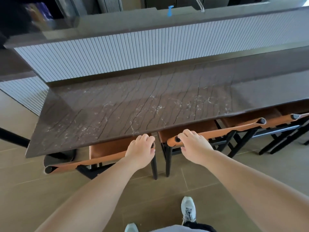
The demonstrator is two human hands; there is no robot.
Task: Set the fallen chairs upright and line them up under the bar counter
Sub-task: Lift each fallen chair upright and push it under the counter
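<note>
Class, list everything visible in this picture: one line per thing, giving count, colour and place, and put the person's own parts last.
bar counter: one, brown marble, centre.
ribbed wall: one, white, behind the counter.
chairs: three, tan leather on black frames, upright under the counter edge; left chair, middle chair, right chair.
tap: one, metal, top.
blue object: one, top centre, too small to identify.
floor: tan tiles.
shoes: two, pale, bottom; right shoe.
left hand: grip on left chair's back corner.
right hand: grip on middle chair's back corner.

No text, label, brand, number or sign can be read anywhere; the packaging at upper left is too blurred.
</note>
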